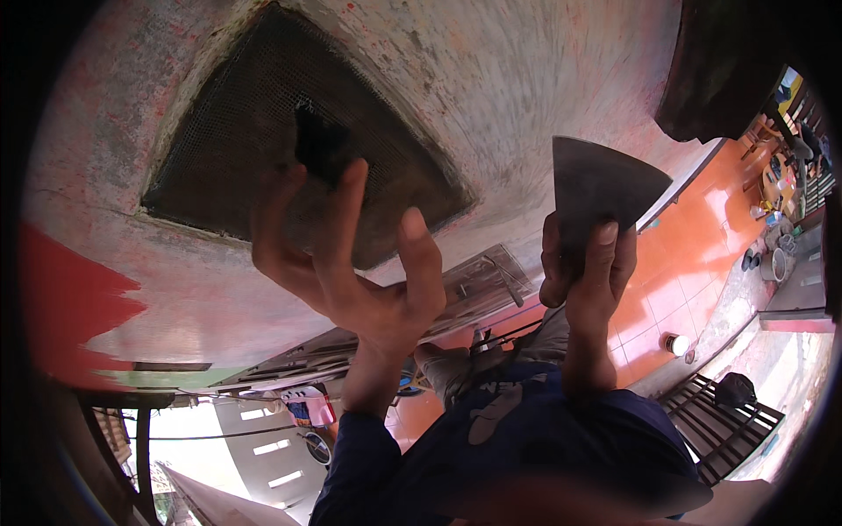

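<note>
Beside the torn mesh screen (263, 123) in the wall (526, 88), the right hand (592, 285) pinches a broad-bladed scraper (603, 184), likely light, stiff and best gripped at its narrow base, clear of the wide edge, while the left hand (364, 294) spreads before the screen, contact unclear.

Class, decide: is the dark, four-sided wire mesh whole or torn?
Torn: the wire mesh shows a ragged black hole near the bare left hand.

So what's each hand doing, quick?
Left hand: open, fingers spread in front of the dark mesh, holding nothing I can see.
Right hand: closed, holding a scraper.
</note>
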Action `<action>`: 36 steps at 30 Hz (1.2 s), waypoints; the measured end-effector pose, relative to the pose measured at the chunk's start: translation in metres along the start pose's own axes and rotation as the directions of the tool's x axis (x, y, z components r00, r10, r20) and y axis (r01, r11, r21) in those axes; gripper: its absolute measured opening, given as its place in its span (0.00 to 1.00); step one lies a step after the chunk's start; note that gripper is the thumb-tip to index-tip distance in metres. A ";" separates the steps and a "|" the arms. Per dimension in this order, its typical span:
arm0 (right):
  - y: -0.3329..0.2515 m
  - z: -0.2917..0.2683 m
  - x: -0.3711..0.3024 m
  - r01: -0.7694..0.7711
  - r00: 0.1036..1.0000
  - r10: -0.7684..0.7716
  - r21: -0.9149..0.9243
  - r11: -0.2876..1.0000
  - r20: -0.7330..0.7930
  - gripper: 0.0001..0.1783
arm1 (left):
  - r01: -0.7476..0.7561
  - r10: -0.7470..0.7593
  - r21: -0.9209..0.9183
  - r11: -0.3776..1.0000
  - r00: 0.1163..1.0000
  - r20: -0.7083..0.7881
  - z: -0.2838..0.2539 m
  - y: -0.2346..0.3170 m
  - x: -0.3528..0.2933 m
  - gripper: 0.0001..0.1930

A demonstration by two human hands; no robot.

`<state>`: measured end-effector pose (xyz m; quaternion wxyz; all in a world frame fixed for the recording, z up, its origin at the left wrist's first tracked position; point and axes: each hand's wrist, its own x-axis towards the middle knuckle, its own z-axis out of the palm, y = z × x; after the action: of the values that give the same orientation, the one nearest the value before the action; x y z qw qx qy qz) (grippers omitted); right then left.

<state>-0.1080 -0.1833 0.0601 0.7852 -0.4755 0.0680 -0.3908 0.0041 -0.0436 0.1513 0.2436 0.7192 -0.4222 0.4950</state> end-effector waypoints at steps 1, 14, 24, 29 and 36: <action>0.003 -0.001 -0.001 -0.025 0.998 0.026 -0.007 1.000 0.056 0.26 | 0.043 -0.036 0.117 0.992 0.997 -0.065 0.009 -0.003 0.010 0.29; -0.004 0.026 0.040 0.527 0.813 -0.297 -0.418 0.740 0.501 0.33 | 0.007 -0.001 0.251 0.968 1.000 -0.026 0.023 -0.011 0.031 0.35; -0.004 0.039 0.055 0.571 0.804 -0.362 -0.445 0.690 0.472 0.30 | 0.000 0.003 0.028 1.000 0.997 -0.083 0.025 -0.026 0.026 0.30; -0.011 0.044 0.055 0.554 0.817 -0.370 -0.424 0.716 0.443 0.28 | -0.004 0.007 0.032 0.999 0.997 -0.074 0.023 -0.026 0.024 0.28; -0.022 0.049 0.056 0.565 0.809 -0.355 -0.449 0.693 0.469 0.32 | 0.000 0.001 0.023 1.000 0.998 -0.067 0.023 -0.030 0.021 0.27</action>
<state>-0.0579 -0.1923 0.1190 0.4799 -0.7492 -0.0811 -0.4493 0.0440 -0.0532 0.1639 0.2493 0.7048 -0.4083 0.5238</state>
